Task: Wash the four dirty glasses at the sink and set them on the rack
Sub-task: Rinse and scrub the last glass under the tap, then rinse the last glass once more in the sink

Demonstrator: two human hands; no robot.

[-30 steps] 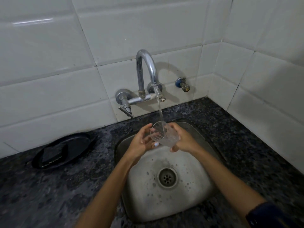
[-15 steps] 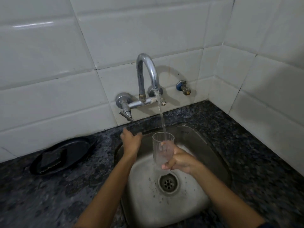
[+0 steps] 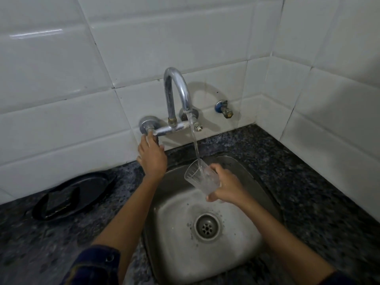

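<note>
tap handle (image 3: 153,135): at 12 o'clock of left hand (image 3: 152,156), fingers on it
glass (image 3: 202,177): gripped by right hand (image 3: 226,187), mouth tilted toward 10 o'clock under the stream

The tiles (image 3: 61,112) are white, the counter (image 3: 308,182) is speckled dark grey. At eight o'clock of the steel-grey sink (image 3: 205,254) lies a black plate (image 3: 90,188).

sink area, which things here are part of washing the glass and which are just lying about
In use:
glass, held in the right hand
tap, running
tap handle, gripped by the left hand
sink

Lying about:
black plate
dark pad on it
small wall valve
</note>
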